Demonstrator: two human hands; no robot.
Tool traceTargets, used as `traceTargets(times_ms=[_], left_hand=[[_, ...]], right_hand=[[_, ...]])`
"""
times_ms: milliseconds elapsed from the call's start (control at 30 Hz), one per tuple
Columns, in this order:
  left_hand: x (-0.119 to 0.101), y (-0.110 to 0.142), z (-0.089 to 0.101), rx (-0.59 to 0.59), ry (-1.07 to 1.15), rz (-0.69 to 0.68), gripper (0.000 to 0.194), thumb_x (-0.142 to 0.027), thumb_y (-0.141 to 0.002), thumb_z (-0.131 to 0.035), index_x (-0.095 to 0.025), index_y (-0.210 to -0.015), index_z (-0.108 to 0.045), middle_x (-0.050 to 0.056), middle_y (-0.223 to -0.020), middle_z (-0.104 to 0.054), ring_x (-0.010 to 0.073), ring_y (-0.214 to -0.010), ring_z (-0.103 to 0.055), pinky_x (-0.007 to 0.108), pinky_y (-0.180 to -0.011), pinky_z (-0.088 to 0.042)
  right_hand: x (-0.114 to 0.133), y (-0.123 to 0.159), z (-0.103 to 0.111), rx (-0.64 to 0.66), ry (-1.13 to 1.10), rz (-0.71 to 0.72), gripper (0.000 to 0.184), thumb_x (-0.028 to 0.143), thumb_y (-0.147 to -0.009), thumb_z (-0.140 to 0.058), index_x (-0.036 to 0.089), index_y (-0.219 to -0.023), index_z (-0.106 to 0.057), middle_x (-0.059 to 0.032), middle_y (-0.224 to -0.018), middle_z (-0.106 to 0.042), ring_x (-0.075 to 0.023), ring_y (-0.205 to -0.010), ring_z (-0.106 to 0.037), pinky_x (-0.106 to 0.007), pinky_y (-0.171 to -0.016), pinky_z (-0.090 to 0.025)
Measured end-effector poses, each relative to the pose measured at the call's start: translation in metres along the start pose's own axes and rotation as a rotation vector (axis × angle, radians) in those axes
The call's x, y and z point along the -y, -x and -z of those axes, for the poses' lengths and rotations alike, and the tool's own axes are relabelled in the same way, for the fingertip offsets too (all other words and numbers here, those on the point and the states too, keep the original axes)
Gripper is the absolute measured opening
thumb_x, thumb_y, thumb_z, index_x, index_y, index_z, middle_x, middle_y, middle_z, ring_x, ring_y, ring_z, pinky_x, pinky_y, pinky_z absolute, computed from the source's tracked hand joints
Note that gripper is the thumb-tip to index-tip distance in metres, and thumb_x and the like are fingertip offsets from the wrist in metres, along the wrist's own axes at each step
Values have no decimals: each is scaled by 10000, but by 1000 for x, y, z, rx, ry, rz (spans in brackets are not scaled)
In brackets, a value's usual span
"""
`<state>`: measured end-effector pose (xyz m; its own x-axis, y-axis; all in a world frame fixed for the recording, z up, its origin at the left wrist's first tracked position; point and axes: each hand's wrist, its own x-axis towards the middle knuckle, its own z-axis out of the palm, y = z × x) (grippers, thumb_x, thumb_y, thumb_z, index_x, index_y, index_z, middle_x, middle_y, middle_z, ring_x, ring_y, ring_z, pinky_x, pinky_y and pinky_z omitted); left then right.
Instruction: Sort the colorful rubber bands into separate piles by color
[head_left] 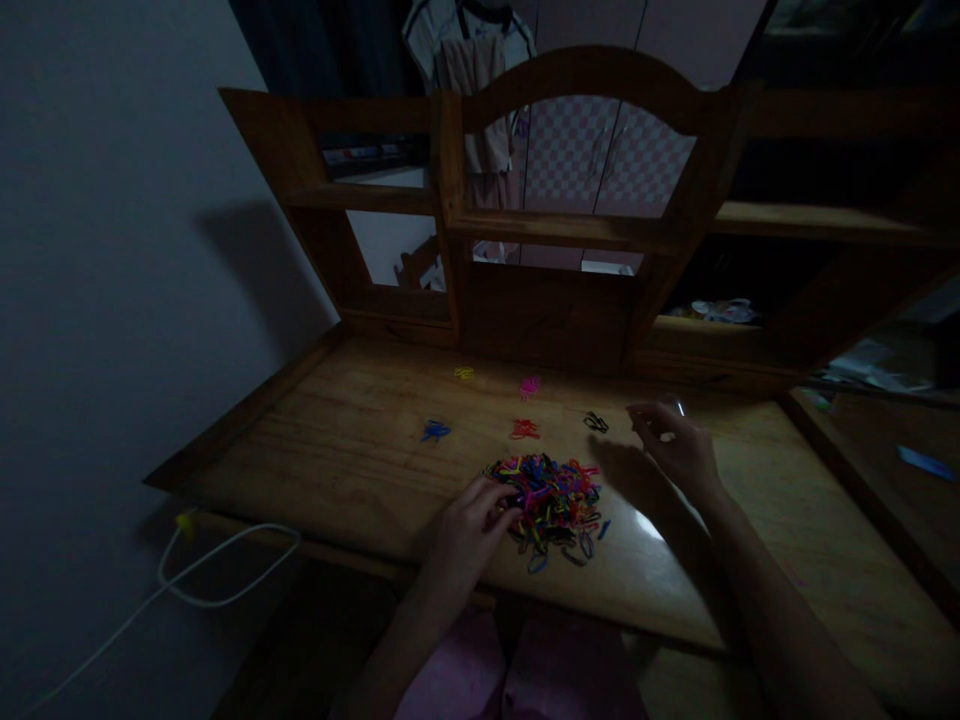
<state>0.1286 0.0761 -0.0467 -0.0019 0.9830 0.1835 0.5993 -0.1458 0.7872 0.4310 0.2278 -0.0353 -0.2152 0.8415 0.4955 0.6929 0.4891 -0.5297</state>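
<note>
A heap of small coloured elastic bands (555,500) lies near the front edge of the desk. My left hand (474,520) is at the heap's left side, thumb and fingers pinched together among the bands; what sits between the tips is unclear. Raised over the desk to the right, my right hand (675,445) has thumb and forefinger pinched close to the small black group (596,422); anything held is too small to tell. Behind the heap lie small groups in blue (435,430), red (525,429), yellow (464,372) and pink (529,386).
A wooden shelf unit (562,232) rises along the back of the desk (337,430). A white cable (217,603) loops off the left front corner beside the wall. On the far right lies a blue object (926,463).
</note>
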Motion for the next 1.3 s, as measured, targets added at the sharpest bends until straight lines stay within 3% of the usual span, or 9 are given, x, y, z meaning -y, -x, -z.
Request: traceTargets(times_ms=[233,667,1000,1300], left_hand=[[2,-1,-6,-60,-90,-23,136,-194,-900,-562,-239,-944,-683,9,-928,-639,130,-712,-601,245,-708,-495],[0,-4,-6,-20,-84,4,120,-213,-888,-594,-240,-953,-690,8,-945,-630,129,-705,-595,241,-677,-483],[1,-9,-9,-60,-101,-15,112,-233,-878,-601,-247,-898,-711,13,-906,-612,119,-676,-595,226,-634,-488],[0,-7,2,-98,-59,0,131,-254,-895,-578,-232,-889,-708,14,-904,-615,102,-621,-565,218,-603,-465]], right_hand=[[-6,1,-3,2,-16,-7,258,392,-907,-531,216,-1035,-669,-60,-838,-693,-183,-653,-643,-285,-573,-519],[2,1,2,19,-8,-35,196,321,-923,-526,216,-1035,-648,-44,-838,-678,-160,-658,-637,-264,-596,-494],[-1,2,-2,28,-10,-43,238,375,-930,-513,230,-1062,-649,-48,-827,-685,-181,-675,-647,-287,-612,-502],[4,2,-1,16,-19,-53,268,413,-929,-504,227,-1055,-649,-33,-742,-664,-170,-612,-619,-278,-576,-490]])
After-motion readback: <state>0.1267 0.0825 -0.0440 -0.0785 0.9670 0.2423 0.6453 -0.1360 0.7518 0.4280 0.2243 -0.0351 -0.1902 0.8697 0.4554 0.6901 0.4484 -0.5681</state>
